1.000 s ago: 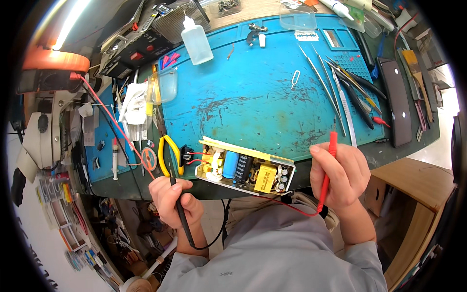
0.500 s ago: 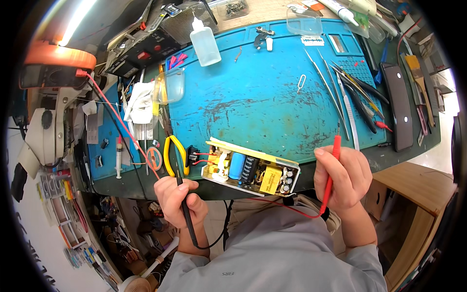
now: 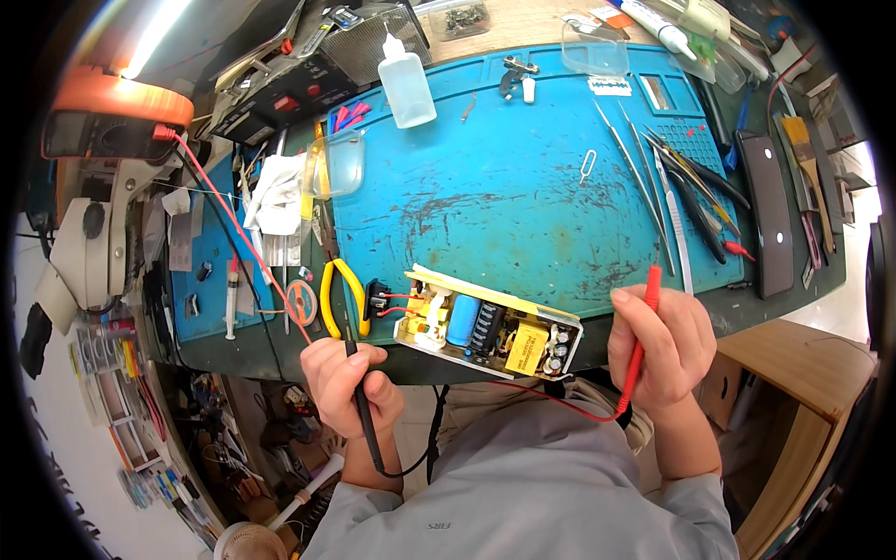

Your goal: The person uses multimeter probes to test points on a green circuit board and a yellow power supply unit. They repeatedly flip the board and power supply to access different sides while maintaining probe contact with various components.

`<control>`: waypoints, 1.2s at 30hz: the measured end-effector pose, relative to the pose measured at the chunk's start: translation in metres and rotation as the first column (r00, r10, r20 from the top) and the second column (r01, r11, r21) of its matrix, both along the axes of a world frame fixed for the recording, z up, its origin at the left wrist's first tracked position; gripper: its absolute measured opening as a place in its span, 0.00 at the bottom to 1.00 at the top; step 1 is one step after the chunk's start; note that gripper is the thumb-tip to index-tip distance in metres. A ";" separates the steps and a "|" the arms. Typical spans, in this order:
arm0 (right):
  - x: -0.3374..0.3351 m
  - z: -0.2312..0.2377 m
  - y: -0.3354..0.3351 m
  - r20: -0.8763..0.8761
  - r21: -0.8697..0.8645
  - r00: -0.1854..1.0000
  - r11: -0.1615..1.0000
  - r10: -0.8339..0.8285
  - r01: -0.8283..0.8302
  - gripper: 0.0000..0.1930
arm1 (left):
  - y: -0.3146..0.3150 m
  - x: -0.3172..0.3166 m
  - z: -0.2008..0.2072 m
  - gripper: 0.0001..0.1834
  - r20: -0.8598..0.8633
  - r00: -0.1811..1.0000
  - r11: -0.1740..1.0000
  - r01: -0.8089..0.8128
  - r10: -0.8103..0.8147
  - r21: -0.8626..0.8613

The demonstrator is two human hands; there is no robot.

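Observation:
Between my hands, at the bench's near edge, lies an opened power supply board (image 3: 487,327) with a blue capacitor, a yellow transformer and a metal side. Red wires run from its left end to a black socket (image 3: 376,299). My left hand (image 3: 350,385) is closed on a black multimeter probe (image 3: 363,411), its tip pointing away from me beside yellow-handled pliers (image 3: 329,297). Right of the board, my right hand (image 3: 667,345) grips a red multimeter probe (image 3: 638,350), tip upward. Neither probe touches the board. The orange multimeter (image 3: 117,117) stands at the far left.
A blue work mat (image 3: 467,205) covers the bench. Tweezers (image 3: 635,177), cutters (image 3: 695,210) and a dark phone (image 3: 765,215) lie at the right. A clear squeeze bottle (image 3: 407,89) stands at the back. A red lead (image 3: 238,229) crosses the left side.
The whole view has shifted slightly, so bench things appear a little further right. Both hands keep their probes in nearly the same place.

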State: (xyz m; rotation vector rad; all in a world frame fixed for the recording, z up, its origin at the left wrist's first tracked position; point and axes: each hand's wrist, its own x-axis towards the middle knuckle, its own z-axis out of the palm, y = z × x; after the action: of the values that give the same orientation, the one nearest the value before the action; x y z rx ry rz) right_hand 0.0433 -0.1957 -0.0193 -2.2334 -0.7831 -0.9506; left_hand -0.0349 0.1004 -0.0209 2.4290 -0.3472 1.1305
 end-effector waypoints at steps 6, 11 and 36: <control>-0.001 0.001 0.000 -0.012 -0.009 1.000 1.000 0.000 0.000 0.20 | 0.000 0.001 0.000 0.11 0.014 1.000 1.000 0.017 -0.017 -0.006; 0.000 0.003 0.002 -0.004 0.002 1.000 1.000 0.010 -0.010 0.19 | 0.001 0.001 0.001 0.12 0.016 1.000 1.000 0.015 -0.016 0.010; -0.003 0.007 0.005 -0.012 -0.054 1.000 0.998 -0.015 0.014 0.13 | 0.004 0.003 -0.004 0.11 0.097 0.994 0.998 0.051 -0.048 -0.034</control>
State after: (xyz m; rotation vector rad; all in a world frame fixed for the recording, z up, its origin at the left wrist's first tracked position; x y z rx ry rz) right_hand 0.0405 -0.1902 -0.0121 -2.2917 -0.7964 -0.9324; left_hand -0.0323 0.1041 -0.0250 2.3264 -0.4111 1.2245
